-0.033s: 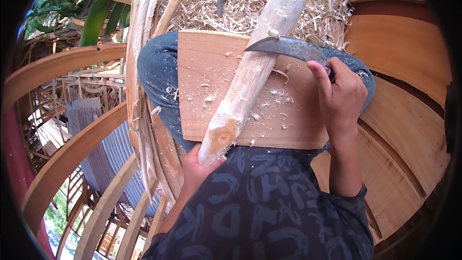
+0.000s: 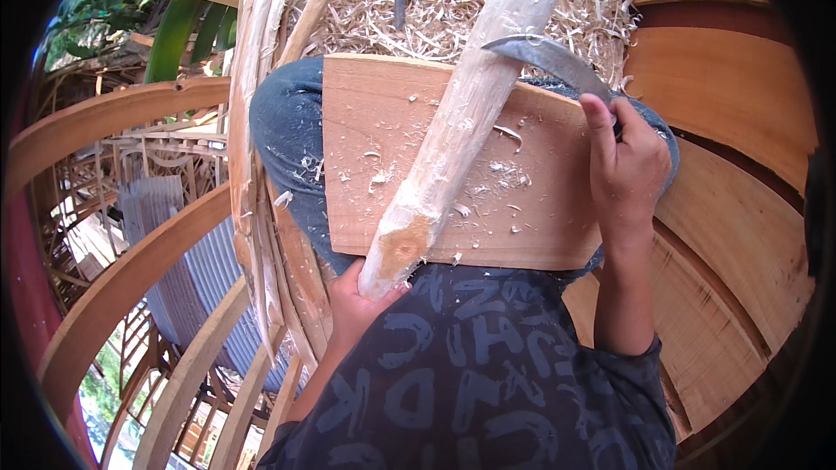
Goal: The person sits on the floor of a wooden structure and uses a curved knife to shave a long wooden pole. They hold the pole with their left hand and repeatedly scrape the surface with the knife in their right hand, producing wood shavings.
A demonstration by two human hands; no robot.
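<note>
A pale peeled wooden pole (image 2: 461, 126) slants across my lap, its near end by my waist and its far end running out over the wood shavings. My left hand (image 2: 355, 300) is closed around that near end, beside a brown bare patch on the wood. In my right hand (image 2: 633, 157) is a sickle (image 2: 557, 61) with a curved dark blade, its handle mostly hidden by my fingers. The blade's tip reaches over the pole's upper part; I cannot tell whether it touches. Beneath the pole, a flat wooden board (image 2: 370, 122) with loose chips rests across my knees.
Curled wood shavings (image 2: 383, 9) heap up beyond the board, with a thin metal tool (image 2: 400, 0) among them. Long wooden strips (image 2: 252, 165) stand at my left, past them curved timber ribs (image 2: 131, 265). Wide curved planks (image 2: 740, 174) form a wall on my right.
My right hand and the sickle have shifted up and to the right, farther along the pole. The chip at the blade no longer shows. My left hand and the pole stay in place.
</note>
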